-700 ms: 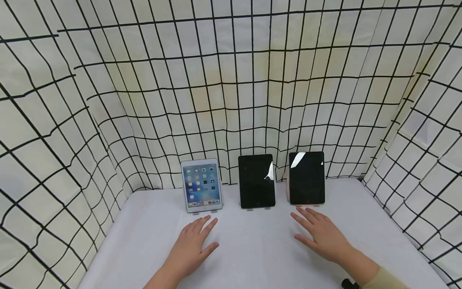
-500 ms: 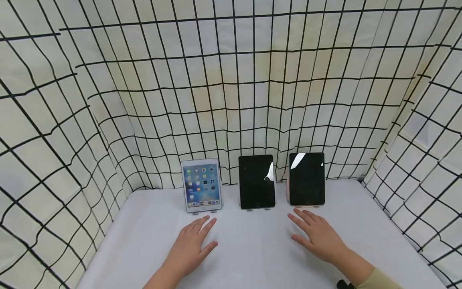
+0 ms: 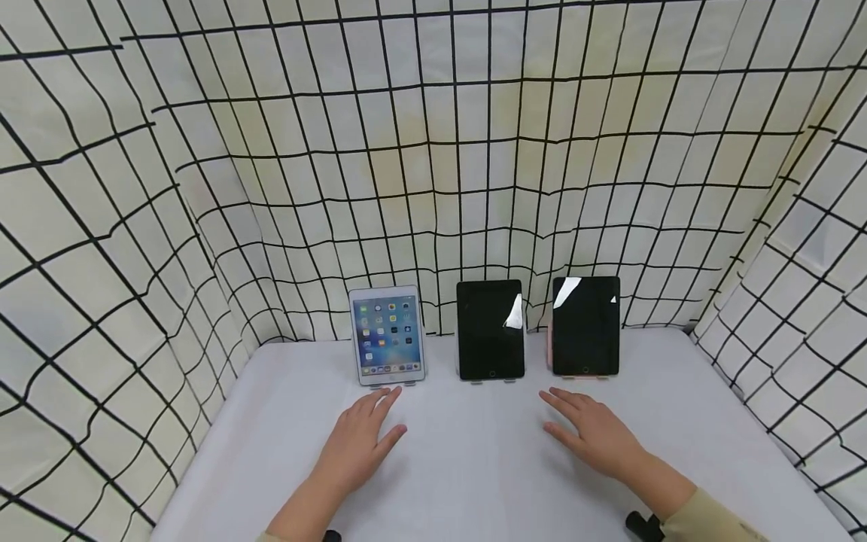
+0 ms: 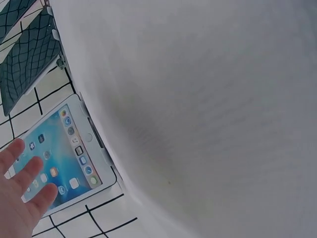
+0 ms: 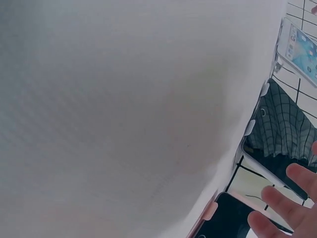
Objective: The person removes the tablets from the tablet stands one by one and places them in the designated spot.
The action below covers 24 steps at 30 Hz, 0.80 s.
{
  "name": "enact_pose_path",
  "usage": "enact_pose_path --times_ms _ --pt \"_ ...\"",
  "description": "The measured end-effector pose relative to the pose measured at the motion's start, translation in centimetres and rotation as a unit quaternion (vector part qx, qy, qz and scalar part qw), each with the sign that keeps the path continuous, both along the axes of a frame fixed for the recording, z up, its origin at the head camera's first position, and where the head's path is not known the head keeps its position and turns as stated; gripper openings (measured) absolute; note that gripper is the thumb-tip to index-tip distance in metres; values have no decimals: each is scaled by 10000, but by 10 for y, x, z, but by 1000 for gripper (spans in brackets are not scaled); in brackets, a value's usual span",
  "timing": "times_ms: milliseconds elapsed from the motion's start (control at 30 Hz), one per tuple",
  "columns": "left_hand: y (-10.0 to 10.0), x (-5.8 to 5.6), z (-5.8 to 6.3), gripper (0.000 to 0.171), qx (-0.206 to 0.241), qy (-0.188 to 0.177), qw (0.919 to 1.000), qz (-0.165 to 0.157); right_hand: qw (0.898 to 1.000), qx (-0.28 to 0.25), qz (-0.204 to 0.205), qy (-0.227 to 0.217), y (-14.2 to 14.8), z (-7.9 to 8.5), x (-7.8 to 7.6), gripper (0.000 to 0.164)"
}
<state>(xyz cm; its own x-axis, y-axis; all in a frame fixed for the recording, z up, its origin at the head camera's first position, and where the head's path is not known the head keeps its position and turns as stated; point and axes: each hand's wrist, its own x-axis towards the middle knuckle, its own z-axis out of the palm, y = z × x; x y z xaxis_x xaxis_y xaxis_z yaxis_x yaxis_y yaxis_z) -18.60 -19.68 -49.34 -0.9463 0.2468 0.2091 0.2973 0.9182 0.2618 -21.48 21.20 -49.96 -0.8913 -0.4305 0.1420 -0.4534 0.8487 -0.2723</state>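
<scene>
Three tablets stand propped on small stands along the back of the table. The left one is a white tablet (image 3: 387,335) with its home screen lit. A black tablet (image 3: 491,331) with a dark screen stands in the middle, and another dark-screened tablet (image 3: 585,327), on a pinkish stand, is at the right. My left hand (image 3: 354,444), fingers spread, is held in front of the white tablet with nothing in it. In front of the right tablet, my right hand (image 3: 596,436) is likewise spread and holds nothing. The left wrist view shows fingertips (image 4: 34,168) overlapping the lit screen.
A white cloth covers the table (image 3: 467,467). White walls with a black grid (image 3: 467,165) enclose it at the back and on both sides. Dark wrist gear (image 3: 643,525) shows by the right sleeve (image 3: 707,519).
The head view has shifted slightly, so the tablets sit a little higher and further right. Both hands stay spread, and the right hand is slightly nearer the middle.
</scene>
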Motion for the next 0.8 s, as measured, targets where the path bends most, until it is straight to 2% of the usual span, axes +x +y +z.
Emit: enact_pose_path --times_ms 300,567,800 --pt "-9 -12 7 65 326 -92 9992 206 9994 -273 -69 -219 -7 2 -11 54" --pt "-19 -17 3 64 551 -159 9977 351 9984 -227 -211 -479 -21 5 -16 52" --pt "-29 -21 0 61 451 -212 9975 503 9968 -410 -223 -652 -33 5 -17 53"
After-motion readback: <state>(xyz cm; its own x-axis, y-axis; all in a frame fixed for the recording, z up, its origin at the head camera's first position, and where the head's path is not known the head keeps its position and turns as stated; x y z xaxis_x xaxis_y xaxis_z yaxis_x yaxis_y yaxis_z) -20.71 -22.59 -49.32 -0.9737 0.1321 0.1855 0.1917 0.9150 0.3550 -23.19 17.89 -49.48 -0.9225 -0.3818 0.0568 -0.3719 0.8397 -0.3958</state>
